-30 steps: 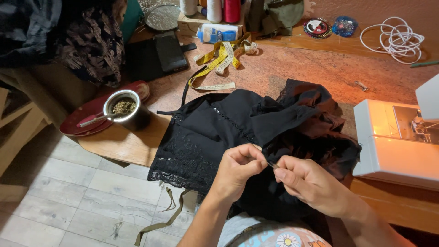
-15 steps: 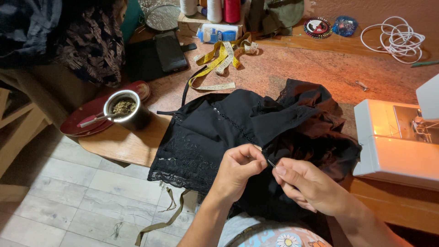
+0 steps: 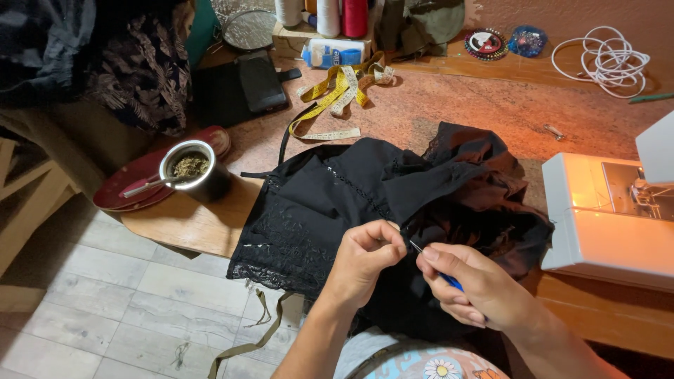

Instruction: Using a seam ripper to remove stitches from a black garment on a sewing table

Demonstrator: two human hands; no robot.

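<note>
Pinching a fold of black garment [image 3: 365,189] in left hand [image 3: 365,256], right hand [image 3: 477,284] closed on blue-handled tool [image 3: 434,265], tip at the pinch, sewing machine [image 3: 604,217] right of it, table [image 3: 449,112] beneath.

Matt black cloth garment [image 3: 365,203] w/ lace trim along hem, overhanging the table's near edge. Rough reddish speckled tabletop [image 3: 449,105], bare wood at edges. Thin shiny metal tool w/ blue plastic handle [image 3: 432,263]. Glossy white plastic sewing machine [image 3: 604,217] at right edge.

Crumpled black lace-trimmed garment [image 3: 337,203] on table edge, thin blue-handled tool [image 3: 435,267] at its seam
</note>
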